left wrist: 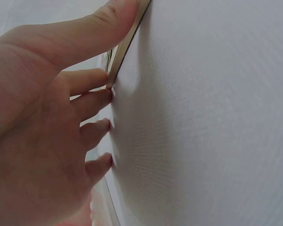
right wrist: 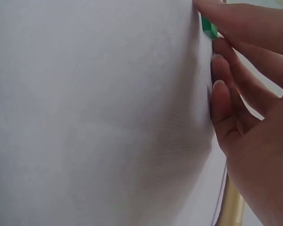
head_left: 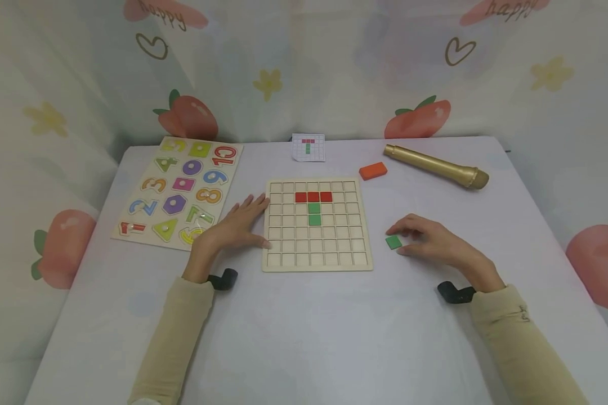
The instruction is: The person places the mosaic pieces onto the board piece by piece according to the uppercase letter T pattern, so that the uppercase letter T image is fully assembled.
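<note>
A square wooden grid board point(head_left: 286, 246) lies mid-table, with three red tiles point(head_left: 313, 197) in a row and two green tiles point(head_left: 314, 214) running down below the middle one. Spread along the board's left edge, my left hand point(head_left: 237, 225) has its thumb and index finger touching that edge. In the left wrist view the other fingertips of the left hand point(left wrist: 42, 127) rest on the tabletop. To the right of the board, my right hand point(head_left: 433, 241) pinches a loose green tile point(head_left: 393, 242) between thumb and fingers, at the table surface. Only a corner of this green tile point(right wrist: 208, 28) shows in the right wrist view.
A number-and-shape puzzle board point(head_left: 147, 220) lies at the left, partly behind the left hand. A small card point(head_left: 300, 154) with a red and green pattern is at the back. An orange-red block point(head_left: 373, 171) and a gold microphone point(head_left: 430, 164) lie at the back right.
</note>
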{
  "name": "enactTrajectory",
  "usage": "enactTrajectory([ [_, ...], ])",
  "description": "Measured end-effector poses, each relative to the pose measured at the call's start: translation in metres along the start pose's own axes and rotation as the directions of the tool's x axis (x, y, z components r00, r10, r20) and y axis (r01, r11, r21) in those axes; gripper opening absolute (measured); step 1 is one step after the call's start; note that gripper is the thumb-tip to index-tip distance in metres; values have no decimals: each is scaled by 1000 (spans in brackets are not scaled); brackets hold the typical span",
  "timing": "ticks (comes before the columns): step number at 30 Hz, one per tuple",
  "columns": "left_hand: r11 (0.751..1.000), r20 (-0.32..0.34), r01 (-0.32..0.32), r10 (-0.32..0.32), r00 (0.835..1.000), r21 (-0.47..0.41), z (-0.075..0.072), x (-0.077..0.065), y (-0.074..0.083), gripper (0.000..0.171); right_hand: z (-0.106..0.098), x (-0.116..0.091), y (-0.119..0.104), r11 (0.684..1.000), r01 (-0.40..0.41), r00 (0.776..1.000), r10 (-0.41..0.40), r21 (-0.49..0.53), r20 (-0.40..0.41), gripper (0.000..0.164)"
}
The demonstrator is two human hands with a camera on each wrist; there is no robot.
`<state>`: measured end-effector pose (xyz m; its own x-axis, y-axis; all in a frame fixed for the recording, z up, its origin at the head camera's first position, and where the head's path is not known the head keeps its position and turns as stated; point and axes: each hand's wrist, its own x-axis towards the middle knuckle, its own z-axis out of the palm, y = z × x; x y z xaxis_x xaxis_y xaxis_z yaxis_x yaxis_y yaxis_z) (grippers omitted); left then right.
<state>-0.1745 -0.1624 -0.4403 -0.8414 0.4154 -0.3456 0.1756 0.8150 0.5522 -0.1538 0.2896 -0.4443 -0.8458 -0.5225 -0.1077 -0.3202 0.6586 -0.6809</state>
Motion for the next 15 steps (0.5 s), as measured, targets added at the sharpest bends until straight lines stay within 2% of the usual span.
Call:
enactTrajectory([
  [4, 1000, -1, -1, 1, 1000, 3, 0, 1, 0, 109, 0, 0, 2, 1000, 7, 1000, -7, -18, -6, 37],
  [15, 1000, 0, 6, -6, 1000, -2, 0, 1, 2, 109, 10, 6, 7, 995, 73, 992, -79, -71, -99, 28],
])
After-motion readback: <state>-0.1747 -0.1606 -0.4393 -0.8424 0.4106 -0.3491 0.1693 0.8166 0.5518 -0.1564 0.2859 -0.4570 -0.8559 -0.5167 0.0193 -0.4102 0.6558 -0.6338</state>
